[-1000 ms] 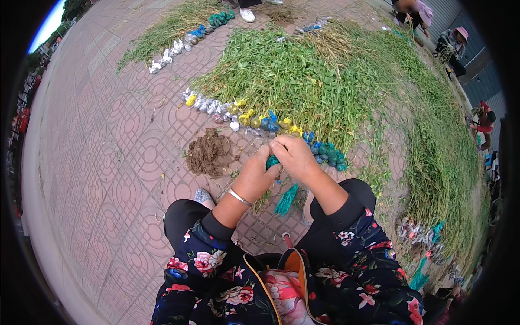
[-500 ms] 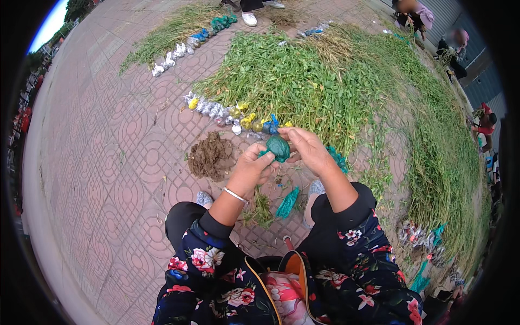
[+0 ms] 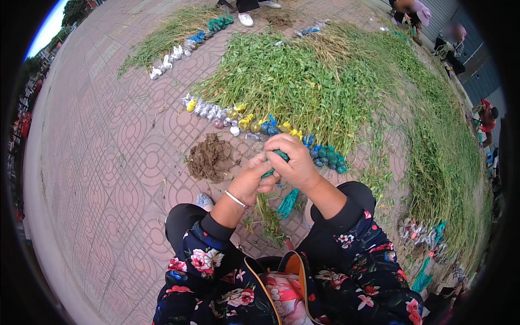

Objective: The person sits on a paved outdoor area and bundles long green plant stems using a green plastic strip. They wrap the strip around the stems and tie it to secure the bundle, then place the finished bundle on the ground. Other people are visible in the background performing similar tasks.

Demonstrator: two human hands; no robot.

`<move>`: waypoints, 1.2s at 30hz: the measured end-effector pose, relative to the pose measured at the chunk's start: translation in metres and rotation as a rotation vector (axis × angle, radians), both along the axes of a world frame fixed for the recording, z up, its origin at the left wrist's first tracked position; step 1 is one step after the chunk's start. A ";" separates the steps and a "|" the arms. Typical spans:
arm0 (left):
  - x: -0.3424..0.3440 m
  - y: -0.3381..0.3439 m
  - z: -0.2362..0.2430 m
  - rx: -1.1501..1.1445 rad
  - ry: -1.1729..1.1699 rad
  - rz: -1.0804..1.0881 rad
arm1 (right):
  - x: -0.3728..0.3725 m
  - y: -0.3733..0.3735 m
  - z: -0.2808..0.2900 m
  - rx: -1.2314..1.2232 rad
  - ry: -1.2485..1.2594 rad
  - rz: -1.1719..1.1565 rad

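Note:
My left hand (image 3: 252,177) and my right hand (image 3: 295,162) meet in front of me, fingers closed around a green plastic-bagged lump (image 3: 281,155). My right fingers cover its top, while my left fingers press on its lower side. Most of the lump is hidden by my fingers. Below my hands, a small bunch of green stems (image 3: 267,218) hangs or lies between my feet; which one I cannot tell. Beside the stems, a green plastic bag (image 3: 287,203) lies flat on the paving. To the left sits a heap of brown mud (image 3: 208,157).
Beyond my hands spreads a large pile of leafy green plants (image 3: 292,81), its near edge lined with tied bags (image 3: 254,125) in several colours. Another bundle of plants (image 3: 162,40) lies far left. More plants (image 3: 433,162) stretch along the right, with people (image 3: 452,49) beside them.
My right hand has moved from beside the green bagged lump to close over its top. Much more of the lump is now covered. The view has shifted slightly.

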State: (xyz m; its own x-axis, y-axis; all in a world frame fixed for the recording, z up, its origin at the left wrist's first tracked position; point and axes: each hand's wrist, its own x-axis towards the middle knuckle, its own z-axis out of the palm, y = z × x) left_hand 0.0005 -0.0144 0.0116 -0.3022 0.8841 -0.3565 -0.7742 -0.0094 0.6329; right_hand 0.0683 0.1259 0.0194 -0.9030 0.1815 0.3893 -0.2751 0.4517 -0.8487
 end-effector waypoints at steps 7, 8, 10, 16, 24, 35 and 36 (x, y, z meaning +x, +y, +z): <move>-0.003 0.001 0.003 0.137 -0.063 0.159 | -0.004 0.001 0.000 -0.384 0.123 -0.140; -0.004 0.000 0.002 0.122 -0.083 0.196 | 0.000 0.011 0.000 -0.273 0.124 -0.214; -0.004 -0.003 -0.001 0.105 -0.068 0.266 | 0.004 0.012 0.006 -0.144 0.121 -0.339; 0.000 0.003 -0.001 0.107 -0.018 0.310 | 0.006 -0.007 0.014 0.186 0.015 -0.303; 0.007 0.009 -0.005 0.013 0.126 0.334 | 0.003 -0.008 0.011 0.351 0.055 -0.339; 0.015 0.010 -0.018 0.005 0.268 0.502 | 0.002 -0.025 0.005 0.498 0.063 -0.361; 0.015 0.009 -0.016 0.006 0.248 0.500 | 0.002 -0.025 0.003 0.516 0.066 -0.373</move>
State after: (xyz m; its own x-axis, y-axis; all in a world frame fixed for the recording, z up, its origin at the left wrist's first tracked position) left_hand 0.0154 -0.0051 -0.0048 -0.7594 0.6135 -0.2168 -0.5026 -0.3415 0.7942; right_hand 0.0698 0.1007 0.0229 -0.7867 0.2528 0.5632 -0.0650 0.8733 -0.4828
